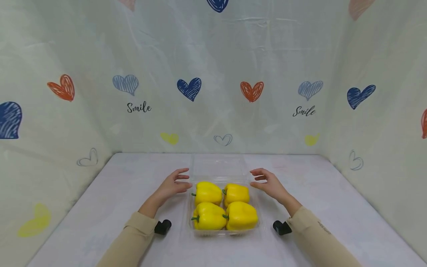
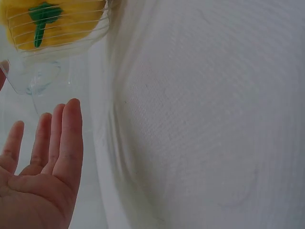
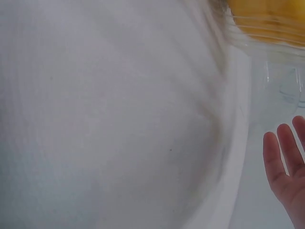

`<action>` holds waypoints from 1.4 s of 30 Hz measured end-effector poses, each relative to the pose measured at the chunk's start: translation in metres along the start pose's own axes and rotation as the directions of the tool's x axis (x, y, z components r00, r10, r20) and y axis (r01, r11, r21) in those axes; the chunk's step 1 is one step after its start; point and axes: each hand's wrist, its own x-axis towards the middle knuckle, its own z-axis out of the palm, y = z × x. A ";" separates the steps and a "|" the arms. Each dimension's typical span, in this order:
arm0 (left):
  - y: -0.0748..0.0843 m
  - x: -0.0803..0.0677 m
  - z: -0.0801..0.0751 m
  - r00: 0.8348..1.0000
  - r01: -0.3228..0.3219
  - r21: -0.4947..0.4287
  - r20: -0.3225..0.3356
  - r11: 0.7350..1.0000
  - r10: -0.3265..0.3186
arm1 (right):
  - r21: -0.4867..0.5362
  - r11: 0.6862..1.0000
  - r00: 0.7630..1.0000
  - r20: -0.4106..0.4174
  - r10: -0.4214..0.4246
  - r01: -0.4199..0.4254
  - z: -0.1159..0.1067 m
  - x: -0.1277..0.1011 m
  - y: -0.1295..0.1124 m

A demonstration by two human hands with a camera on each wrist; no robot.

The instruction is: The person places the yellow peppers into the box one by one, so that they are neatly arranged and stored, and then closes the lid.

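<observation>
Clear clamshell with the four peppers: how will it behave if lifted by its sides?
The clear clamshell looks thin-walled, so it would probably flex under a side squeeze. The four yellow peppers fill it, so it is likely bottom-heavy and may sag. Its open lid lies flat behind and would likely flop. Both the left hand and right hand are open beside it.

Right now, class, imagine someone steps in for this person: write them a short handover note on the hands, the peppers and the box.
Left hand: open, fingers relaxed, holding nothing, beside the box's left edge.
Right hand: open, holding nothing, beside the right edge.
Clear plastic box: on the table, between both hands, its hinged lid lying open behind it.
Four yellow peppers: already inside, two rows of two.
Done: peppers are packed.
Left: the lid is not yet closed; probably fold it forward and press it shut.
</observation>
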 end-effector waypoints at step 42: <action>-0.002 -0.014 0.004 0.999 0.027 -0.166 -0.018 0.986 -0.031 | 0.010 0.996 0.996 0.019 -0.085 0.085 -0.013 -0.020 -0.008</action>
